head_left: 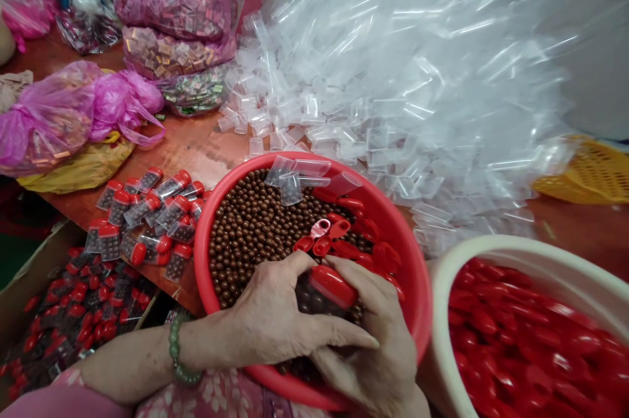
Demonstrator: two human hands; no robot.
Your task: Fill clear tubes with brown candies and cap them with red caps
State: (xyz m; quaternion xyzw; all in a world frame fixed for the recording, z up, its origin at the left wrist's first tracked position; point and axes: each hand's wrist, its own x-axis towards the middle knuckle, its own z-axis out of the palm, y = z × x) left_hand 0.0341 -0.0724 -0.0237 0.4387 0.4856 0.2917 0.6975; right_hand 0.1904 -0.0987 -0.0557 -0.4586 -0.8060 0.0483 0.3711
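Over a red basin (202, 254) of brown balls (246, 234), both hands meet around a clear box of balls with a red cap (333, 285). My left hand (280, 313) has its thumb and fingers around the box from the left, a green bead bracelet on its wrist. From the right, my right hand (378, 333) curls its fingers round the same box, close to the cap. Red open caps (339, 228) and a few clear empty boxes (291, 187) lie in the basin's back and right part.
A large heap of clear boxes (393, 77) covers the back. A white tub (442, 313) of red caps stands right. Filled boxes (160, 208) lie at left, above a carton (39, 254) of more. Pink bags (171, 5) and a yellow basket (590, 172) stand farther back.
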